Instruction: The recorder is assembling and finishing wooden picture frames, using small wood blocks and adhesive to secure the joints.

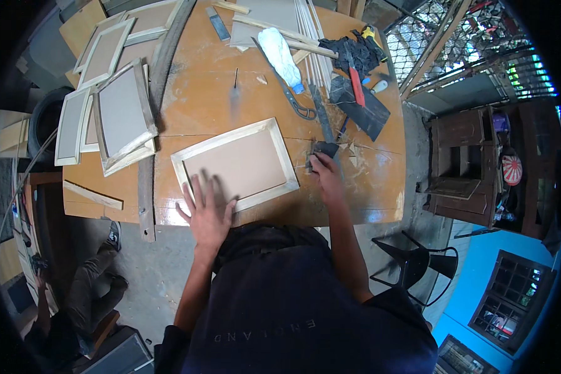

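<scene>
A wooden frame with a pale brown backing panel [234,163] lies tilted on the table in front of me. My left hand [207,212] rests open on its near left corner, fingers spread over the frame edge and panel. Just right of the frame, my right hand [327,177] has its fingers closed on a small dark piece [325,149], perhaps sandpaper; the fingers partly hide it. Behind that piece lies a long dark saw blade [321,112]. A slim dark nail-like rod [235,78] stands out from the tabletop farther back.
More wooden frames [124,106] are stacked at the left table edge, near a long wooden bar [146,193]. Back right hold a white bottle [279,56], a red-handled tool [356,87], dark cloth [361,56] and thin strips. A person [84,293] sits at lower left; a black chair [411,265] stands right.
</scene>
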The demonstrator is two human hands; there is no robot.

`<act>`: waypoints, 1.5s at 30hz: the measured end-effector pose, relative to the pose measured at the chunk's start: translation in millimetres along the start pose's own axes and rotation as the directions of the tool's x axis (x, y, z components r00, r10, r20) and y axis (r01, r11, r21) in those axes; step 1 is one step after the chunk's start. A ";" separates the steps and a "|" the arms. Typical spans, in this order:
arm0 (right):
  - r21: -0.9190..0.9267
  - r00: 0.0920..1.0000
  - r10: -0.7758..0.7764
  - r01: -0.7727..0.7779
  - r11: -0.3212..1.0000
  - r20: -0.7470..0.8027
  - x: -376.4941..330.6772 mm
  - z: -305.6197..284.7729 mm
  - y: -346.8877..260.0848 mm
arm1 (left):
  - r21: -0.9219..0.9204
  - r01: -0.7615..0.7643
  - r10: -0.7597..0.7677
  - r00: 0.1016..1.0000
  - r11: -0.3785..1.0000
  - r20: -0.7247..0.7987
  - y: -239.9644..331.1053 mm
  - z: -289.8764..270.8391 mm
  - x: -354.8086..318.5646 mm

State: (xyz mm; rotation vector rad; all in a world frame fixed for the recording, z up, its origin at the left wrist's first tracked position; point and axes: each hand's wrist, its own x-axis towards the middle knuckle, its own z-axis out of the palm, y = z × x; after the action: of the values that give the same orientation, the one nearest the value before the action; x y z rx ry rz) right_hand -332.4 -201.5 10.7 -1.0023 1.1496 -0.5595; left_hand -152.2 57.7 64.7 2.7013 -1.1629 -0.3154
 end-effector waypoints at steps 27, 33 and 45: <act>-0.649 0.716 -0.610 0.648 0.399 0.340 -4.7 87.3 -13.2 | -0.046 -0.166 0.162 0.984 0.985 -0.078 60.7 37.0 92.8; -0.659 0.722 -0.588 0.646 0.386 0.363 11.9 110.1 -13.5 | -0.068 -0.163 0.152 0.978 0.984 -0.145 61.9 39.0 92.1; -0.600 0.669 -0.611 0.712 0.364 0.424 -9.9 100.1 -3.6 | -0.069 -0.129 0.121 0.987 0.989 -0.105 56.5 46.2 90.2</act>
State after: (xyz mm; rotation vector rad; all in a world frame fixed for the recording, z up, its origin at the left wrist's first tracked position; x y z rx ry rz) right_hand -242.3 -159.3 25.8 -2.2678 0.7823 -0.6567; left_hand -143.0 -50.4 23.6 2.5338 -1.2580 -0.1980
